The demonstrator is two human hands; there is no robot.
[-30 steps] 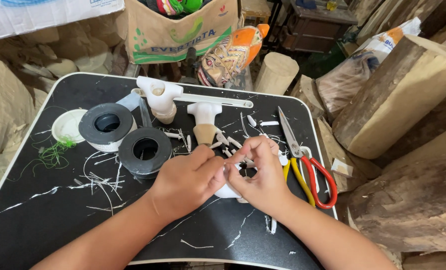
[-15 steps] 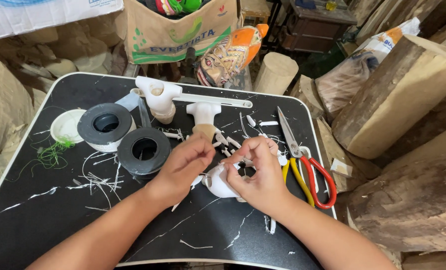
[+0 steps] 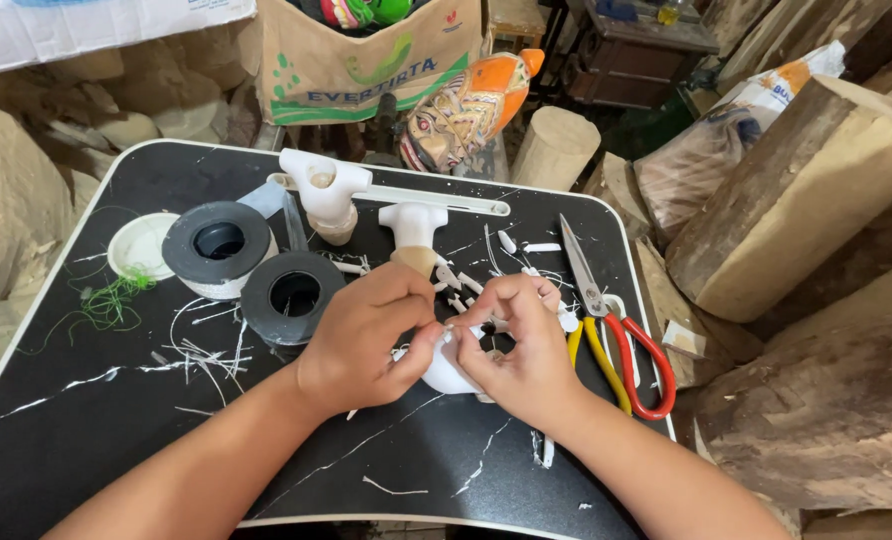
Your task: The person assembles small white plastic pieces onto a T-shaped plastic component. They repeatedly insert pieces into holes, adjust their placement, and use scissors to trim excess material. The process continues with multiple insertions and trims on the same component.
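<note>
Even, soft light, moderately bright, no hard source visible. Faint sheen on the black worktop (image 3: pixel 116 440), no strong glare. Hands (image 3: pixel 446 340) cast only weak, short shadows on the near side. Centre sharp; white scraps crisp against the black. Far background darker, gaps between furniture nearly black. Wide-angle bend at edges, wood blocks (image 3: pixel 806 200) at right slightly stretched. No motion blur.

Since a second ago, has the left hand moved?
Yes. The left hand has shifted up the tray, away from the near edge, toward the closer black tape roll, and now meets the right hand over the white piece.
</note>
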